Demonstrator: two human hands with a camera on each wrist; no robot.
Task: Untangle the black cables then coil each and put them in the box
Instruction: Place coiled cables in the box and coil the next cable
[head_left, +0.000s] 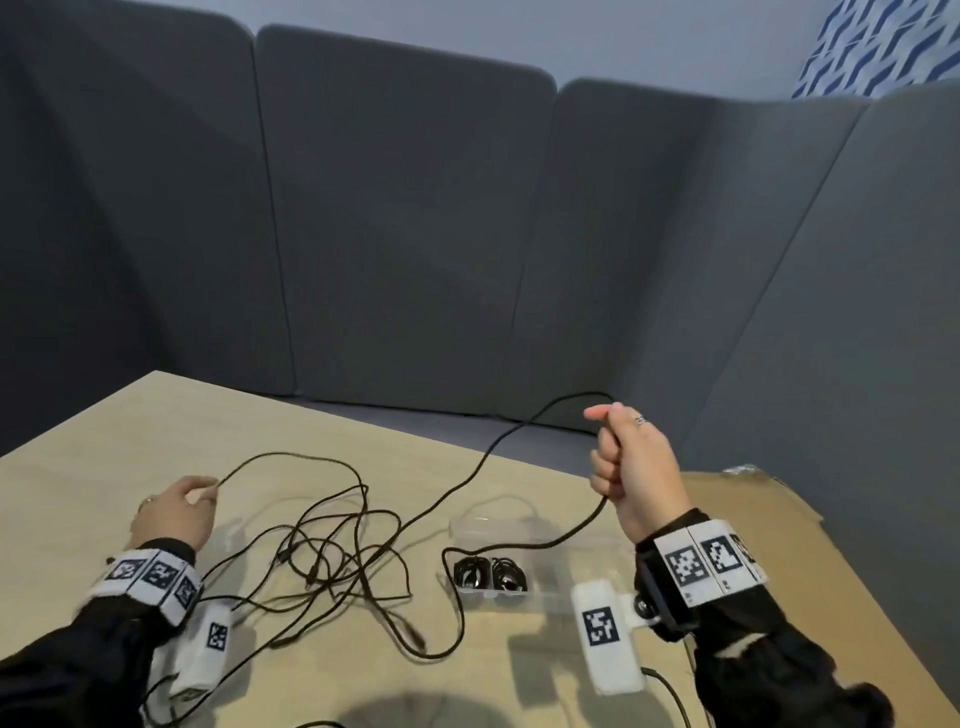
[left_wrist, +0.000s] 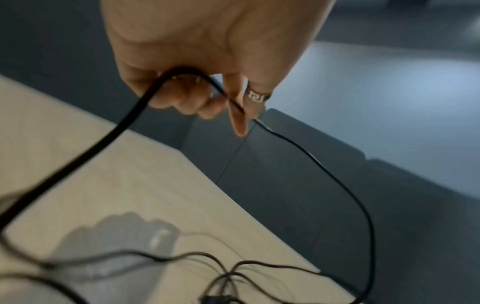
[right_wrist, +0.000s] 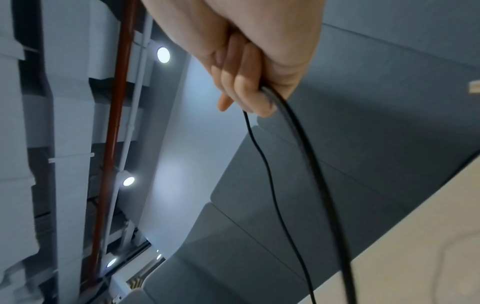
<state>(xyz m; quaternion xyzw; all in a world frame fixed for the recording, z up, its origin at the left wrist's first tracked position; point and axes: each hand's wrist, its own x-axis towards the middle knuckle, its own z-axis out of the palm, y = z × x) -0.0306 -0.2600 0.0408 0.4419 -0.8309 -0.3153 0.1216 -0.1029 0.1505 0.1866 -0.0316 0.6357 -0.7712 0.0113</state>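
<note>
A loose tangle of black cables (head_left: 337, 551) lies on the light wooden table (head_left: 104, 467) between my hands. At the left, my left hand (head_left: 202, 493) pinches one cable where it leaves the tangle; in the left wrist view the cable (left_wrist: 124, 123) loops through the curled fingers of that hand (left_wrist: 197, 98). My right hand (head_left: 608, 452) is raised above the table as a fist around a long cable (head_left: 498, 447), which runs down both sides of it (right_wrist: 249, 88). A clear plastic box (head_left: 483, 512) near the middle holds two coiled black cables (head_left: 491, 574).
A flat sheet of brown cardboard (head_left: 743, 509) lies on the table's right side. Grey padded panels (head_left: 405, 234) wall in the far and right sides. One strand (head_left: 457, 623) runs down past the box towards the near edge.
</note>
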